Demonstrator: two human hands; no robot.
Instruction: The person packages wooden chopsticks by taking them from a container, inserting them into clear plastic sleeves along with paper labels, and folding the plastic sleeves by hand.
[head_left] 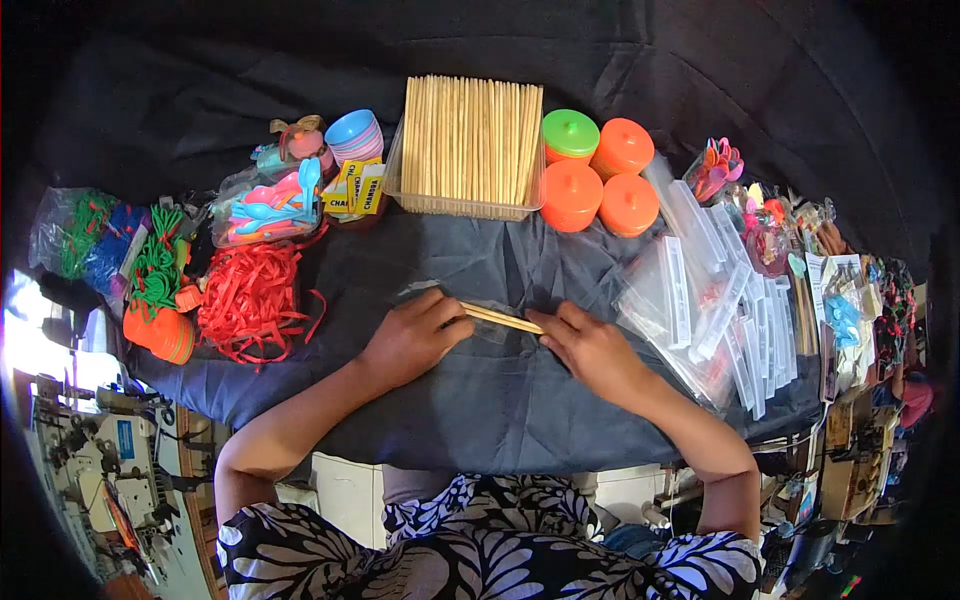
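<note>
- I see the wooden sticks (500, 317) in front of the person, over the black-clothed counter (480, 420).
- The left hand (418, 335) has its fingers closed round one end; the right hand (590, 348) pinches the other.
- Clear film (490, 335) shows beside the sticks; from here I can't tell whether it wraps them.
- Beyond, I see a stick-filled tray (470, 208).
- Red ribbons (250, 300) lie left, clear cases (720, 310) right.
</note>
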